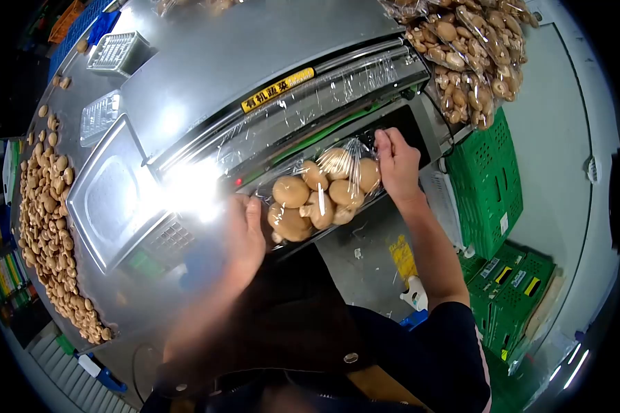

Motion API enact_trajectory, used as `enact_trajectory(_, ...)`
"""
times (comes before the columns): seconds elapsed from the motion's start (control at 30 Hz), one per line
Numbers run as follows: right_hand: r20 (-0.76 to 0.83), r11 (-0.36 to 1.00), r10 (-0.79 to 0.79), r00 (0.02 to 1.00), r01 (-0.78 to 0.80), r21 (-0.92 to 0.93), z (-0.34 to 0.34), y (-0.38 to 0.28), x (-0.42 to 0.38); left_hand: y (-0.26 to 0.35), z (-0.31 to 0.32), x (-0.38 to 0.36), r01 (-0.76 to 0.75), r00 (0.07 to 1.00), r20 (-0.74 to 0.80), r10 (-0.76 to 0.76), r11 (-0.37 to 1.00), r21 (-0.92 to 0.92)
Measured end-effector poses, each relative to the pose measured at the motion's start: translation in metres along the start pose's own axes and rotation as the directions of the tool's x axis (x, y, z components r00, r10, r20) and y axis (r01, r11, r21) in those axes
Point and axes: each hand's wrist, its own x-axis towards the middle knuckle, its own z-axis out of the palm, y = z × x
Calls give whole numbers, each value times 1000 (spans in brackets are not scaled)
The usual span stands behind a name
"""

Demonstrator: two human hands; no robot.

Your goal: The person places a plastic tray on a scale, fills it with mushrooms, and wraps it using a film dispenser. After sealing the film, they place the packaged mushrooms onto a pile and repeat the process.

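A pack of brown mushrooms [320,196] under clear plastic film lies across the black plate at the front of a film-wrapping machine [282,141]. My right hand [397,165] has its fingers curled on the gathered film at the pack's right end, where the film is pulled into creases. At the opposite end, my left hand [244,230] grips the pack's left edge, thumb uppermost and its wrist smeared by motion. Glossy highlights run over the film. Behind the pack, the machine's roller and loose film stretch along a yellow label [277,89].
Loose mushrooms [48,213] are heaped along the table's left side, beyond a weighing scale [110,189]. Plastic baskets [119,54] stand at the back left. Bagged mushrooms [468,58] pile up at the back right, above green crates [489,182].
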Motion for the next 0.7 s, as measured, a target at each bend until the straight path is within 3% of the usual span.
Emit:
enact_trajectory(0.07, 12, 999, 23, 1000, -24, 41, 2, -4, -12, -27, -9, -6, -124, 984, -103, 144, 976, 179)
enact_trajectory(0.13, 43, 985, 110, 993, -115, 126, 3, -15, -23, -25, -40, -13, -78, 991, -92, 94, 984, 162)
enact_trajectory(0.2, 243, 960, 263, 934, -278, 28, -10, -31, -38, -9, -77, -20, 228, 968, -65, -242, 959, -168)
enact_trajectory(0.23, 337, 937, 337, 879, -346, -36, -16, -39, -48, -4, -93, -29, 476, 857, 9, -516, 783, -401)
enact_trajectory(0.3, 471, 872, 420, 776, -489, 30, -21, -49, -71, -40, -125, -57, 586, 804, 61, -591, 772, -244)
enact_trajectory(0.33, 547, 818, 476, 689, -576, 14, -21, -42, -85, -44, -138, -70, 682, 724, 115, -680, 682, -265)
enact_trajectory(0.4, 622, 724, 578, 528, -684, -92, -6, -28, -119, -155, -154, -126, 564, 820, 176, -544, 821, -92)
enact_trajectory(0.43, 620, 683, 635, 461, -710, -171, 7, -24, -138, -174, -150, -137, 517, 840, 131, -527, 850, 104)
enact_trajectory(0.5, 680, 747, 515, 521, -662, -59, 37, -8, -177, -182, -126, -150, 532, 825, 52, -562, 805, 261)
enact_trajectory(0.57, 689, 871, 444, 573, -455, -183, 84, -13, -204, -119, -107, -132, 600, 785, 167, -596, 799, 35)
enact_trajectory(0.6, 748, 707, 370, 551, -690, 159, 104, -24, -218, -76, -100, -118, 658, 744, 264, -614, 742, -129)
enact_trajectory(0.63, 775, 395, 167, 609, -762, 513, 114, -58, -222, -33, -94, -104, 717, 694, 357, -625, 645, -264)
enact_trajectory(0.67, 768, -67, -43, 640, -768, 636, 124, -92, -225, -5, -95, -99, 624, 766, 422, -485, 719, -305)
enact_trajectory(0.7, 728, -213, -210, 652, -758, 617, 115, -120, -217, -2, -99, -101, 551, 807, 412, -423, 791, -266)
